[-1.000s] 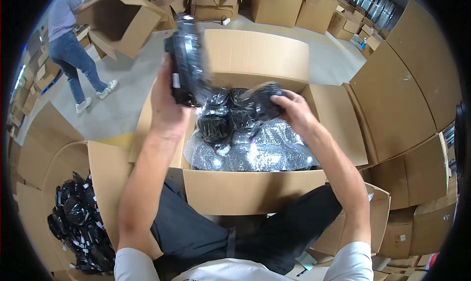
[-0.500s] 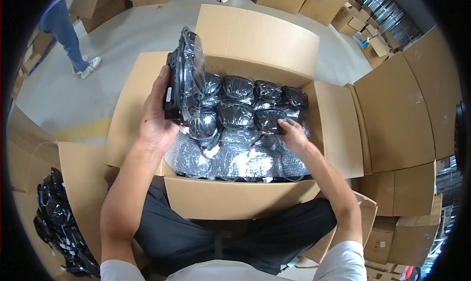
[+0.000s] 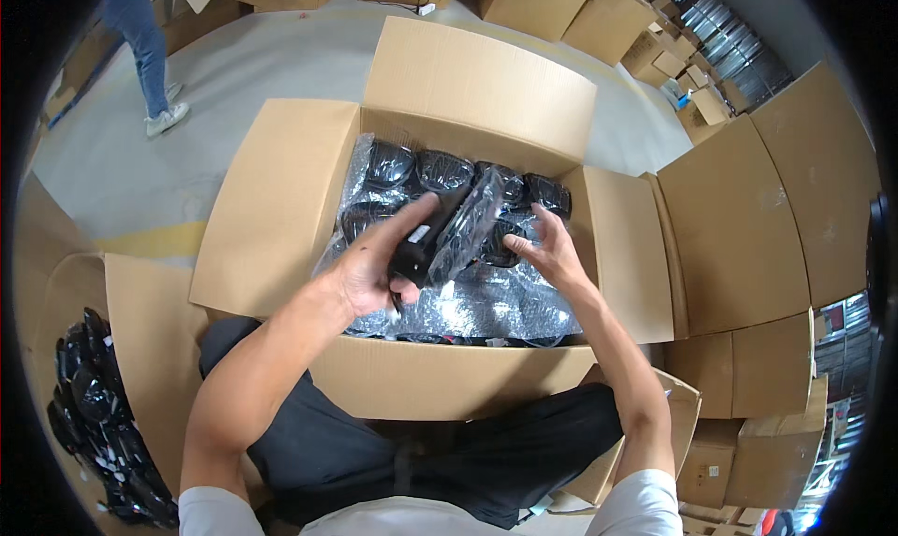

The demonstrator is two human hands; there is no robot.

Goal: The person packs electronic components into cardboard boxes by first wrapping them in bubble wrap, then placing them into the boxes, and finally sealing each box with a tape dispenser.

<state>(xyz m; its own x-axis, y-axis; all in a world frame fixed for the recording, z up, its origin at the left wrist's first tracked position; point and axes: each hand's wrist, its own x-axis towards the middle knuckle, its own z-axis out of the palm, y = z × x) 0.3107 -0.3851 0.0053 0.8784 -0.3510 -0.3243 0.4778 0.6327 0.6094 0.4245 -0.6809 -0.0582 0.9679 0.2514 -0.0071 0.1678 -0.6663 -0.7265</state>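
Your left hand [image 3: 369, 274] has come down from its raised position of half a second ago and now holds the bagged black part [image 3: 447, 235] low over the open cardboard box [image 3: 281, 199], just above the packed layer. Judged from this, the piece is at the point of being set in among the others, not lifted clear of them.

Your left hand is closed around the near end of the part, thumb on top and fingers underneath. Your right hand [image 3: 547, 251] is open, fingers spread, resting on the wrapped items [image 3: 486, 302] just beside the held piece; it grips nothing.

The held part is a dark, elongated moulded piece in a clear, glossy plastic bag. It lies tilted, its far end pointing away from you toward the back rows. A small pale label shows on its near end.

The box holds similar black pieces in rows under crinkled film. A second carton [image 3: 140, 349] at your left holds more bagged black parts [image 3: 94, 414]. Another person's legs [image 3: 145, 40] stand on the floor at the upper left.
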